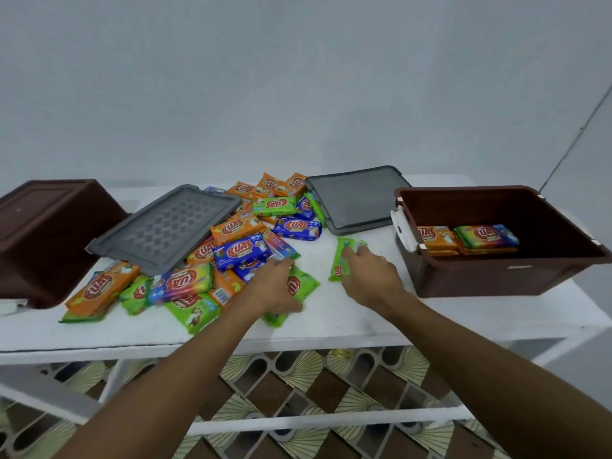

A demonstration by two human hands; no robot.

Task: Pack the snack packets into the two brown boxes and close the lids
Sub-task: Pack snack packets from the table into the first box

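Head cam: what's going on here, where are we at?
A person is packing snack packets from a pile on the white table. The right hand rests on a green packet; the left hand is on another green packet. The right brown box holds a few packets. The left brown box lies tipped. Both grey lids are off.

Dim, flat light; soft, edge-warped picture

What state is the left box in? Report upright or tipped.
Tipped. The left box lies leaning over with its flat bottom facing the camera and no opening showing, while the right box stands upright, open, with packets inside.
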